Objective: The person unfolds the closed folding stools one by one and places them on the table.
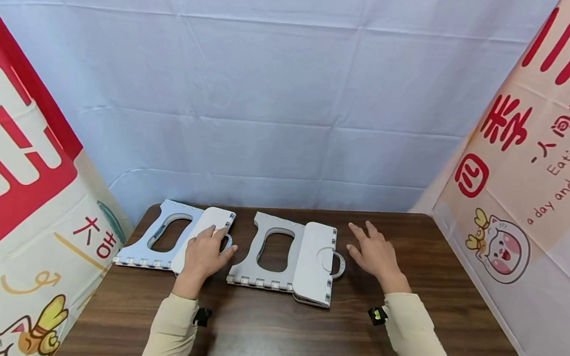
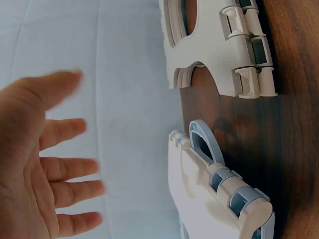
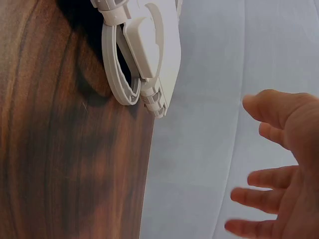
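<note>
Two folding step stools lie folded flat on the table. The left one, a blue-and-white folding stool (image 1: 199, 223), has an oval opening and a blue carry handle. To its right is a grey-and-white folding stool (image 1: 311, 261), whose grey handle (image 3: 117, 64) sticks out toward the right. My left hand (image 1: 204, 257) hovers over the blue stool's white panel with fingers spread; the left wrist view shows it apart from both stools. My right hand (image 1: 376, 253), also with fingers extended, is in the air to the right of the grey handle. Neither hand holds anything.
Both stools rest on a dark wood-grain table (image 1: 281, 335). A pale blue cloth (image 1: 263, 95) hangs behind its far edge. Printed cloth panels stand at the left (image 1: 27, 218) and right (image 1: 516, 191).
</note>
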Motion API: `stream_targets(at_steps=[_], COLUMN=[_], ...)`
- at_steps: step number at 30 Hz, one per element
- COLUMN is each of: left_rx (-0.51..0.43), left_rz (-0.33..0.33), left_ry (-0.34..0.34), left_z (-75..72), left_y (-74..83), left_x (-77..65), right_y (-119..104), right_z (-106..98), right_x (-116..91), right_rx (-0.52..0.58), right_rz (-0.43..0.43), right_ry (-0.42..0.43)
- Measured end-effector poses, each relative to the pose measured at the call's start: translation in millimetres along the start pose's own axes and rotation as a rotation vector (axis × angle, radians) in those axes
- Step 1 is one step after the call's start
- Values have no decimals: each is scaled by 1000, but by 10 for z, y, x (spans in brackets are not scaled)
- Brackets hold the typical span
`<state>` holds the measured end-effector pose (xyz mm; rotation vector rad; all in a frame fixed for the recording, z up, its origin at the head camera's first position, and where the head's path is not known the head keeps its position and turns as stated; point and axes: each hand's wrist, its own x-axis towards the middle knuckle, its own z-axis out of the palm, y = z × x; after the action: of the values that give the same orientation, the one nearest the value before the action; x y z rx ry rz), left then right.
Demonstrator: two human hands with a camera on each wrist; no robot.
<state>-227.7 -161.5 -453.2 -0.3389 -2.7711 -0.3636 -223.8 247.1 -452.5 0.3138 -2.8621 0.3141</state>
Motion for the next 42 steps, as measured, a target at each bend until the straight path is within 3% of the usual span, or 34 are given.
stream_targets(at_steps=[10, 18, 25, 42], left_rx=[45, -22, -77, -196], left_rz=[12, 28, 87, 81], left_ry=[25, 13, 61, -82], left_z=[21, 7, 152, 463], left_y=[-8, 51, 52, 104], left_x=[3, -34, -92, -195], right_y=[-16, -20, 0, -8], right_z=[10, 52, 181, 399], right_x=[-17, -120, -178, -192], right_rx=[-12, 86, 136, 220], right_rz=[-28, 37, 77, 143], right_ry=[25, -10, -46, -117])
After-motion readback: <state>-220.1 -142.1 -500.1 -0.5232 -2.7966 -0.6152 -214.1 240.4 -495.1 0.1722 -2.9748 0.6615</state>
